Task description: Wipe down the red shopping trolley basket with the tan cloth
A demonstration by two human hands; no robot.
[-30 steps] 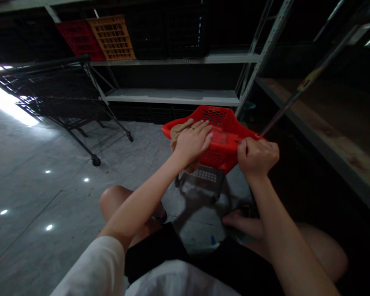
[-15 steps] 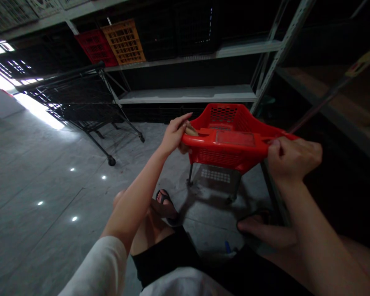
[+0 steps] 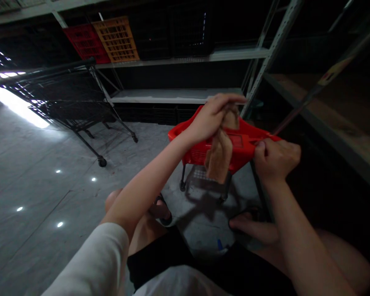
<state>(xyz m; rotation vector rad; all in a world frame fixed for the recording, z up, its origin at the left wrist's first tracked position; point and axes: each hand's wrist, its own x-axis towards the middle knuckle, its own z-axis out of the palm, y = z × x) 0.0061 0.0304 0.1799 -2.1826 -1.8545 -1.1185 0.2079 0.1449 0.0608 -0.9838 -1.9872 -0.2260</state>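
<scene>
Red plastic makes up the little cart, which stands on the floor right in front of the person's knees. The left hand is closed around the top of a tan cloth and holds it up just above the near edge of the cart. The cloth hangs down in front of the cart's near side. It may brush the red plastic, but I cannot tell for sure. The right hand is shut tight on the right end of the cart's near edge. I think the wiping is somewhere in the middle: the cloth is out and by the cart, but it is lifted and not rubbing. The light is dim, so I cannot tell which parts are clean. No hand is on the far side of the cart or on the metal legs under it, so those may be left to do. A big black cart stands well to the left of the little cart.
</scene>
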